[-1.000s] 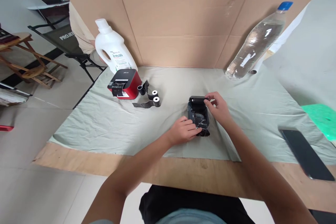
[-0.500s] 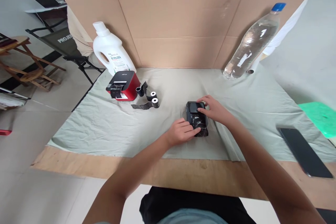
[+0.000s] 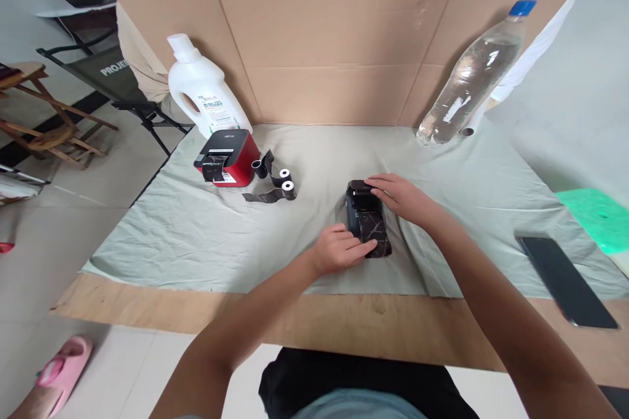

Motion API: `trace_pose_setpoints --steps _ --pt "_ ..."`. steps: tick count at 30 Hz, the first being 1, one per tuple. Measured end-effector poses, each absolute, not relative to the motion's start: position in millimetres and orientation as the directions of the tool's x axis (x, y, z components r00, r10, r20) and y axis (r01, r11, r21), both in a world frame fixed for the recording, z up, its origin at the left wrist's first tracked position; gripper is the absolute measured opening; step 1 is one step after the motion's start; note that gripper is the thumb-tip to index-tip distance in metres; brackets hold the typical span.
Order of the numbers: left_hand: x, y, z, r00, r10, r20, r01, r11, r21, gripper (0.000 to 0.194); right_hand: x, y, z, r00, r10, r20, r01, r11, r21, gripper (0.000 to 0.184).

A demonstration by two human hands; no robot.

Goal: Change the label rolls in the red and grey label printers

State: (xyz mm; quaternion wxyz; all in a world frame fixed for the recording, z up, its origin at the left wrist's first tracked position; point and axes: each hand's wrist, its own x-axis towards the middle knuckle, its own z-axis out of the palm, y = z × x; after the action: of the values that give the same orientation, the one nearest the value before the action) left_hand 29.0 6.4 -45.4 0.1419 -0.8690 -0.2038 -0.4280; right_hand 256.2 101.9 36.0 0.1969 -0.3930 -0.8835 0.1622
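Observation:
A small black portable printer (image 3: 351,213) sits on the cloth in front of me, its lid (image 3: 360,188) tilted up. From it a dark marbled paper strip (image 3: 375,228) runs toward me over the front. My left hand (image 3: 343,250) has its fingers curled, with the thumb and index finger at the left edge of the strip's near end. At the far end of the printer, my right hand (image 3: 403,200) grips the raised lid, fingers over its top edge and thumb beneath.
A red and black printer (image 3: 240,157) stands at the left beside several small dark paper rolls (image 3: 287,190). A white detergent bottle (image 3: 206,88) and a clear water bottle (image 3: 474,78) lean against the cardboard (image 3: 334,26). A phone (image 3: 565,281) lies at the right.
The printer's lid has swung up from shut under my right hand, which has shifted slightly left and upward. My left hand stays at the strip, which now looks flatter. A pink sandal has appeared lower left.

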Motion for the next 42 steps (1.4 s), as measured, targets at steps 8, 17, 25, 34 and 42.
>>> trace_pose_setpoints --steps 8,17,25,34,42 --pt "25.6 10.2 -54.0 0.682 0.243 0.689 0.361 -0.932 -0.03 0.014 260.0 99.3 35.9 -0.63 0.757 0.176 0.548 0.593 -0.59 0.04" --pt "25.7 9.5 -51.6 0.753 0.27 0.601 0.338 -0.941 0.0 0.013 257.7 93.4 38.7 -0.633 0.759 0.153 0.551 0.581 -0.599 0.037" --pt "25.0 11.4 -54.6 0.797 0.381 0.468 0.388 -0.918 0.086 0.017 257.5 95.0 35.0 -0.637 0.766 0.081 0.584 0.549 -0.599 0.036" --pt "24.7 12.7 -54.4 0.807 0.42 0.415 0.408 -0.905 0.121 0.017 251.6 119.3 36.4 -0.496 0.827 -0.266 0.776 0.284 -0.563 0.06" --pt "27.1 13.5 -55.4 0.814 0.406 0.416 0.392 -0.912 0.121 0.016 252.8 124.2 33.9 -0.466 0.839 -0.281 0.821 0.291 -0.492 0.052"
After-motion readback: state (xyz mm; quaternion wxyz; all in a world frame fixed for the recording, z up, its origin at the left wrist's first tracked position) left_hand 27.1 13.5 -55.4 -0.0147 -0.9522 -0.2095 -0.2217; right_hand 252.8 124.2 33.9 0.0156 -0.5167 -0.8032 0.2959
